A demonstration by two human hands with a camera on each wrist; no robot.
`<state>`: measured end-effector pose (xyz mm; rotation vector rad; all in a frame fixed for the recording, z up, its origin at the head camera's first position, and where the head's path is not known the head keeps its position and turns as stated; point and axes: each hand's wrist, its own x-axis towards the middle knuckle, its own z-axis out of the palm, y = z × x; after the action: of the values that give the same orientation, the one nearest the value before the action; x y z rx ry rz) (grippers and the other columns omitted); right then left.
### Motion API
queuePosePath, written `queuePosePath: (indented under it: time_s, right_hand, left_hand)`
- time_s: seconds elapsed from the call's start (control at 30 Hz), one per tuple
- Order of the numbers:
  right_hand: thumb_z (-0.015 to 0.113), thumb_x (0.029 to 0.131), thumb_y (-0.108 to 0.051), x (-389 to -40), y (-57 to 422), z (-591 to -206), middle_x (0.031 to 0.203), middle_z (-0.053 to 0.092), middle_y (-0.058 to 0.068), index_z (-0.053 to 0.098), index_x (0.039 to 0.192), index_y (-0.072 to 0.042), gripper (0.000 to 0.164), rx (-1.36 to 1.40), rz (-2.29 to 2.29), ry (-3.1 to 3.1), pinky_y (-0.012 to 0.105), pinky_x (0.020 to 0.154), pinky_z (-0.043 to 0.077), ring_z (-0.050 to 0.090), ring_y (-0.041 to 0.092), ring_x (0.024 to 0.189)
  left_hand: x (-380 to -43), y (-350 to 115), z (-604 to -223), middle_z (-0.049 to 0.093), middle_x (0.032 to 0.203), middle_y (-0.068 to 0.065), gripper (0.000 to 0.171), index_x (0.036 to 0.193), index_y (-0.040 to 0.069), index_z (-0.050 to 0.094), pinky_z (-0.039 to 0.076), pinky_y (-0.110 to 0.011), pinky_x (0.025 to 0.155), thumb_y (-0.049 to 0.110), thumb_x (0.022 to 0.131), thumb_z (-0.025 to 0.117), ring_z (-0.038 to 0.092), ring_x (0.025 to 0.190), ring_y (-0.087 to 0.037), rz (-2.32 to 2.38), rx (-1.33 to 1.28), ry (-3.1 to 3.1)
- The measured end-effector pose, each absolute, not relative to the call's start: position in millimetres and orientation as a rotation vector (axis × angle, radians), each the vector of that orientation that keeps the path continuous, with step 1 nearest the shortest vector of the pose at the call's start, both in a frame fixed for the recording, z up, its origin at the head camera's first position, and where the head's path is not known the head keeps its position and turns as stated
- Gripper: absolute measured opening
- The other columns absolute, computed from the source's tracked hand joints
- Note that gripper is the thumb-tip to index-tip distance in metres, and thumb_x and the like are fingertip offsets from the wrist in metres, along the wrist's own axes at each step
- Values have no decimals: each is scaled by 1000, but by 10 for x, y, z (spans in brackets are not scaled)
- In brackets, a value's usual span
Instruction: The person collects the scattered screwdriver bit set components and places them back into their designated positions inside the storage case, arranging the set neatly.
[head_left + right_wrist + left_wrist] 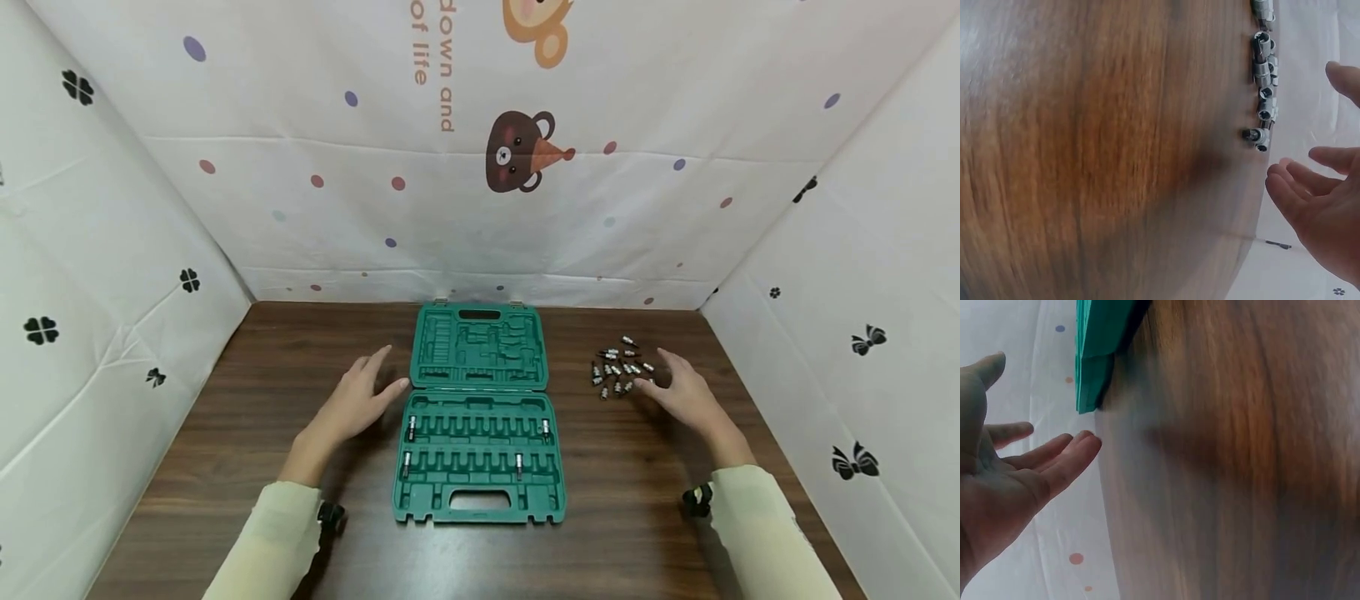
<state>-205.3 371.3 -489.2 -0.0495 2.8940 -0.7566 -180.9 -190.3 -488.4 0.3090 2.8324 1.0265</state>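
Note:
A green plastic tool case (480, 492) lies unfolded flat, its lid (480, 379) toward the back wall. Four slots aside, its lower half bears several small metal bit sockets, such as one at the left (412, 428) and one at the right (519, 467). To the left of the case, the left hand (358, 400) hovers with fingers spread, holding nothing. On the right, a loose pile of bit sockets (617, 369) lies on the wood. Beside that pile is the right hand (684, 396), its fingers apart and grasping nothing; the right wrist view shows the sockets (1263, 72) beyond its fingertips.
A brown wooden table (480, 567) carries everything. White printed cloth walls (450, 217) enclose it at the back, left and right. Both wrists wear small black devices, one on the left (331, 514) and one on the right (698, 500).

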Motion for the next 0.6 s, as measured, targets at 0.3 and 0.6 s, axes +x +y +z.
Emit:
queuePosePath:
  time_s: [0.3, 0.6]
  right_hand:
    - [53, 105, -54, -2077, 3775, -4911, 152, 36, 43, 24, 157, 13, 90, 34, -737, 2854, 70, 101, 46, 45, 59, 132]
    - [50, 107, -50, -2110, 3812, -4952, 142, 49, 41, 36, 150, 16, 80, 77, -712, 2851, 67, 100, 47, 51, 56, 127]
  left_hand:
    - [-1805, -1820, -4904, 57, 142, -23, 77, 161, 6, 32, 54, -57, 98, 53, 105, 56, 63, 121, -38, 1233, 193, 2689]
    - [-1800, -1768, -4893, 61, 123, -21, 69, 156, 1, 40, 65, -40, 77, 44, 105, 59, 71, 98, -28, 1468, 25, 2444]
